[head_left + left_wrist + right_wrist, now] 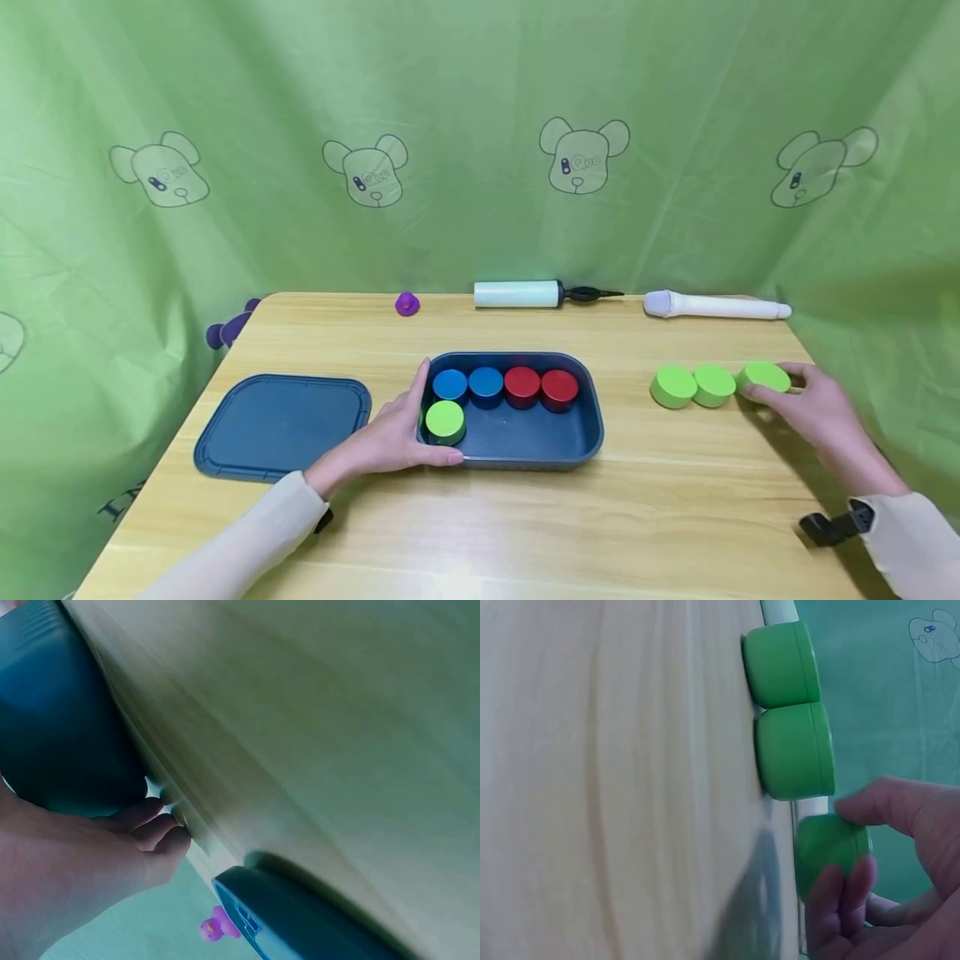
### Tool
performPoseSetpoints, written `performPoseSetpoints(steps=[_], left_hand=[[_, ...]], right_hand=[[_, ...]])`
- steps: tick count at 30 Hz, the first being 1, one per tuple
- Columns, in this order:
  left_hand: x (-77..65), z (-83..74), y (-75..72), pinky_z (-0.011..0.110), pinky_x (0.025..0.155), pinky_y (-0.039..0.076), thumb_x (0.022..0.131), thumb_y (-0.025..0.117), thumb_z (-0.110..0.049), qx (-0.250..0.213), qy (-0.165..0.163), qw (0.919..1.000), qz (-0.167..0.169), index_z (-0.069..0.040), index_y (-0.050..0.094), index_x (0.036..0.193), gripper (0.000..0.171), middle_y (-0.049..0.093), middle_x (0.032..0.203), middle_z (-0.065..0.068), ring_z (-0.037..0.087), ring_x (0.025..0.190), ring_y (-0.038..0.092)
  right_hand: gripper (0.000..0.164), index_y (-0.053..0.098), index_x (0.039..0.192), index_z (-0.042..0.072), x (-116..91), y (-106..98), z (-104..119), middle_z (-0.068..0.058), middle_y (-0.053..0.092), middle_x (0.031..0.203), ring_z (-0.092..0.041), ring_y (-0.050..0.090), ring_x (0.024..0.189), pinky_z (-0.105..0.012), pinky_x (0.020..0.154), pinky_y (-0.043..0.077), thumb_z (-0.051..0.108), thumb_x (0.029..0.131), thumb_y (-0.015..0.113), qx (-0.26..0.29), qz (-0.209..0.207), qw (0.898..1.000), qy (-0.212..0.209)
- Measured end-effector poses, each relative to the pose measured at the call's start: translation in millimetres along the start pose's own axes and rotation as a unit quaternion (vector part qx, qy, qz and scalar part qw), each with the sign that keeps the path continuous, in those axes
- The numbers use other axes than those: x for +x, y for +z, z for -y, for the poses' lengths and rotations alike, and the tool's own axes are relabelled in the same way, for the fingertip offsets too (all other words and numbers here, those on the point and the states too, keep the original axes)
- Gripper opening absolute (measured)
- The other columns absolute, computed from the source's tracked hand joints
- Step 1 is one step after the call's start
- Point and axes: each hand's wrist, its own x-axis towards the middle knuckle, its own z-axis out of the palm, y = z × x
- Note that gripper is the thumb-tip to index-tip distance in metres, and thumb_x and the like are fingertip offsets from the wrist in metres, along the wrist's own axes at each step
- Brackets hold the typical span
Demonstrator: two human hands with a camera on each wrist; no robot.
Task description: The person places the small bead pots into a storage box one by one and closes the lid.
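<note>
The right hand [813, 410] hides the three-o'clock side of the outermost lime-green round cylinder [763, 375]. In the left-wrist view, the frame's edge cuts the dark-blue rectangular plastic tray [64, 712] at ten o'clock (its contents hidden) and the flat dark-blue lid [300, 915] at five.

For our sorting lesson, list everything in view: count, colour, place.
Tray: one, dark blue, mid-table
Lid: one, dark blue, left of tray
Blue cylinders: two, blue, tray's back left
Red cylinders: two, red, tray's back right
Green cylinders: four, green, one in tray, three right of it
Pump: one, white with black nozzle, back edge
Microphone-shaped object: one, white, back right
Toy: one, purple, back edge
Unclear shape: one, purple, beyond table's left
Table: one, pale wood, underneath
Curtain: one, green, behind
Wrist devices: two, black, at cuffs
Sleeves: two, cream, forearms
Left hand: one, bare, at tray's left end
Right hand: one, bare, gripping rightmost green cylinder
</note>
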Motion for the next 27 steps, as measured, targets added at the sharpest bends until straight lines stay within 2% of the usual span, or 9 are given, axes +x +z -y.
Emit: performPoseSetpoints(steps=[3, 6, 9, 13, 16, 21, 24, 27], left_hand=[[-1.0, -0.6, -0.8, 0.076, 0.117, 0.033, 0.084, 0.091, -0.059, 0.001, -0.001, 1.0, 0.0, -0.027, -0.014, 0.175, 0.143, 0.018, 0.18, 0.015, 0.046, 0.159, 0.027], [-0.8, -0.5, -0.8, 0.076, 0.117, 0.034, 0.084, 0.091, -0.06, 0.001, 0.001, 1.0, 0.0, -0.03, -0.015, 0.175, 0.142, 0.019, 0.18, 0.015, 0.045, 0.159, 0.027], [-0.6, -0.2, -0.4, 0.076, 0.116, 0.034, 0.084, 0.09, -0.061, 0.002, 0.002, 1.0, 0.0, -0.028, -0.014, 0.175, 0.142, 0.019, 0.18, 0.015, 0.046, 0.159, 0.028], [-0.7, 0.3, 0.1, 0.076, 0.116, 0.034, 0.085, 0.091, -0.058, 0.001, 0.0, 1.0, -0.003, -0.024, -0.012, 0.176, 0.142, 0.02, 0.179, 0.016, 0.047, 0.158, 0.028], [-0.7, -0.3, 0.0, 0.076, 0.116, 0.035, 0.085, 0.091, -0.057, 0.0, -0.001, 1.0, -0.003, -0.022, -0.012, 0.176, 0.142, 0.021, 0.179, 0.016, 0.047, 0.158, 0.029], [-0.1, -0.3, -0.1, 0.074, 0.117, 0.034, 0.085, 0.091, -0.057, 0.001, 0.0, 1.0, 0.001, -0.025, -0.013, 0.175, 0.142, 0.02, 0.179, 0.015, 0.044, 0.159, 0.029], [-0.6, -0.8, 0.0, 0.074, 0.117, 0.034, 0.085, 0.091, -0.057, 0.0, 0.0, 1.0, 0.002, -0.028, -0.014, 0.175, 0.141, 0.02, 0.179, 0.015, 0.045, 0.159, 0.028], [-1.1, -1.4, 0.2, 0.075, 0.117, 0.033, 0.085, 0.091, -0.057, -0.001, -0.002, 1.0, 0.0, -0.03, -0.014, 0.175, 0.141, 0.02, 0.179, 0.015, 0.045, 0.159, 0.028]], right_hand=[[0.097, 0.022, 0.162, -0.019, -3.4, -2.5, 8.2, -0.044, 0.047, 0.143, 0.001, 0.062, 0.08, -0.023, 0.069, 0.06, 0.038, 0.106, 0.076, 0.02, -0.024, 0.999, 0.012], [0.099, 0.02, 0.165, -0.016, -8.2, -4.6, 18.7, -0.043, 0.041, 0.151, 0.006, 0.056, 0.085, -0.017, 0.071, 0.057, 0.041, 0.105, 0.076, 0.036, -0.045, 0.998, 0.021], [0.1, 0.022, 0.166, -0.013, -12.3, -3.9, 30.0, -0.031, 0.049, 0.143, 0.007, 0.053, 0.09, -0.013, 0.073, 0.055, 0.041, 0.104, 0.078, 0.057, -0.061, 0.996, 0.027], [0.097, 0.025, 0.166, -0.012, -16.7, 2.1, 45.1, -0.012, 0.054, 0.132, 0.005, 0.057, 0.092, -0.015, 0.076, 0.057, 0.036, 0.103, 0.081, 0.077, -0.067, 0.995, 0.014], [0.094, 0.03, 0.164, -0.013, -19.8, 7.0, 56.3, -0.004, 0.057, 0.127, 0.004, 0.057, 0.09, -0.014, 0.073, 0.055, 0.037, 0.102, 0.081, 0.06, -0.071, 0.996, -0.003], [0.086, 0.042, 0.159, -0.012, -23.5, 12.5, 70.5, 0.015, 0.062, 0.104, 0.001, 0.058, 0.083, -0.016, 0.066, 0.052, 0.038, 0.101, 0.081, 0.034, -0.076, 0.996, -0.031], [0.08, 0.047, 0.155, -0.011, -24.7, 15.7, 75.9, 0.021, 0.063, 0.096, -0.001, 0.062, 0.077, -0.018, 0.064, 0.053, 0.036, 0.101, 0.082, 0.037, -0.069, 0.996, -0.052], [0.071, 0.052, 0.151, -0.006, -25.1, 19.1, 79.3, 0.023, 0.063, 0.1, -0.001, 0.065, 0.078, -0.019, 0.065, 0.055, 0.034, 0.101, 0.083, 0.054, -0.064, 0.994, -0.067]])
